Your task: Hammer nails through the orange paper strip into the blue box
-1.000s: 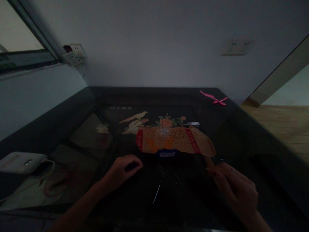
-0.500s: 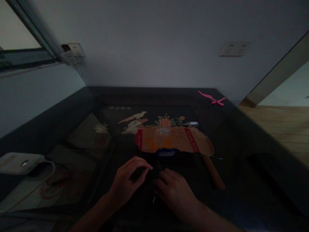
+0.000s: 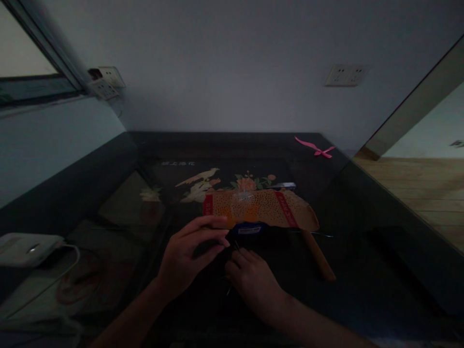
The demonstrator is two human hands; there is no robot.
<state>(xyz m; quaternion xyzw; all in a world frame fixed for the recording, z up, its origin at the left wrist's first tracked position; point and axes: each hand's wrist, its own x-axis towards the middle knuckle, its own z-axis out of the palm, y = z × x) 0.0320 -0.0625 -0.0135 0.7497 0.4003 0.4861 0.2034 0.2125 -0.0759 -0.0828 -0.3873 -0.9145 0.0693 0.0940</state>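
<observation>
Right hand [image 3: 253, 282] partly covers thin rods [image 3: 228, 291], ends showing.

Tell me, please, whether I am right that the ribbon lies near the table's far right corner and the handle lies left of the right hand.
Not quite: the handle lies right of the right hand, not left, as the head view shows. The ribbon does lie near the far right corner of the table.

Thin silvery sticks [image 3: 228, 291] — partly hidden — lie on the tabletop [image 3: 348, 208].
</observation>
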